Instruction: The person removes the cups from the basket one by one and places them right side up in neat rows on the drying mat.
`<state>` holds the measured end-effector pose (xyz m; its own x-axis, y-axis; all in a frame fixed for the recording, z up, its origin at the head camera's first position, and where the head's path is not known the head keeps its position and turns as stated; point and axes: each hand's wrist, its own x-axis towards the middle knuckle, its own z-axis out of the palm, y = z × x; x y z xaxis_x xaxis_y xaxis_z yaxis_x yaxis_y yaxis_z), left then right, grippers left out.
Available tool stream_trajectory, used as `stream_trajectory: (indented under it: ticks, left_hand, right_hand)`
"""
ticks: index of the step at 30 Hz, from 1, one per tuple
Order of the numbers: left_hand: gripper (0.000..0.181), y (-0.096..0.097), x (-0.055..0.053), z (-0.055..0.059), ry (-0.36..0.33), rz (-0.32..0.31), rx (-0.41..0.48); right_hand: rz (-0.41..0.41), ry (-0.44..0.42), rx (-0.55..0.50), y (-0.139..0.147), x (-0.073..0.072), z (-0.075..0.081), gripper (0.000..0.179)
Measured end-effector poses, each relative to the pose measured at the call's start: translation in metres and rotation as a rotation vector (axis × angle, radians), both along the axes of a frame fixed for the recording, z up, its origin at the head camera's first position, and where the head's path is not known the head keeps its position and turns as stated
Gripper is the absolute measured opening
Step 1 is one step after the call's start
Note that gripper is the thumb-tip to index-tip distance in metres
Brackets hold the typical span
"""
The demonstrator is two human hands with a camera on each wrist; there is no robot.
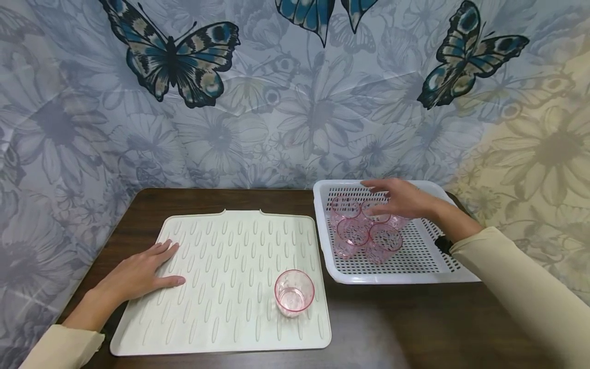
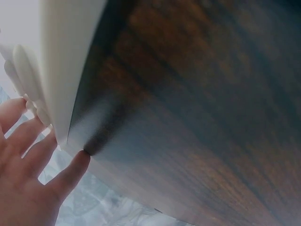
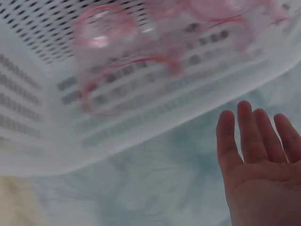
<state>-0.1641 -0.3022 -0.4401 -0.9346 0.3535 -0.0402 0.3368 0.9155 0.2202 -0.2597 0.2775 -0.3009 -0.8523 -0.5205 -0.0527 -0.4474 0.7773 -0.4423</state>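
Note:
In the head view my left hand lies with fingers spread on the left edge of a white ridged drying mat. The left wrist view shows its fingers at that edge. A pink-rimmed clear drinking glass stands upright on the right part of the mat. My right hand reaches over several similar pink glasses in a white perforated basket, its fingers extended above the back ones and partly hiding them. From the right wrist, the palm and straight fingers show nothing held.
Both the mat and the basket are on a dark brown wooden table, with the basket to the right of the mat. Behind the table hangs a cloth printed with flowers and blue butterflies. A dark band circles the right wrist.

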Motion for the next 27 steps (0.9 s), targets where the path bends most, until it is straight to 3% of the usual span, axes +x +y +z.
stream_trajectory:
  ticks: [8, 16, 20, 27]
  left_hand:
    - [0.099, 0.002, 0.0, -0.001, -0.011, 0.009, -0.004]
    - [0.099, 0.001, 0.0, -0.001, -0.014, 0.011, -0.004]
    - [0.099, 0.002, -0.001, 0.0, -0.008, 0.009, -0.006]
    - [0.099, 0.002, -0.001, 0.0, -0.017, 0.006, -0.003]
  right_hand:
    - [-0.108, -0.053, -0.064, 0.046, -0.016, -0.011, 0.075]
    - [-0.165, -0.154, -0.036, 0.077, -0.021, -0.026, 0.08]
    - [-0.171, -0.197, -0.042, 0.088, -0.022, -0.035, 0.082]
    - [-0.141, -0.196, -0.021, 0.092, -0.021, -0.047, 0.083]
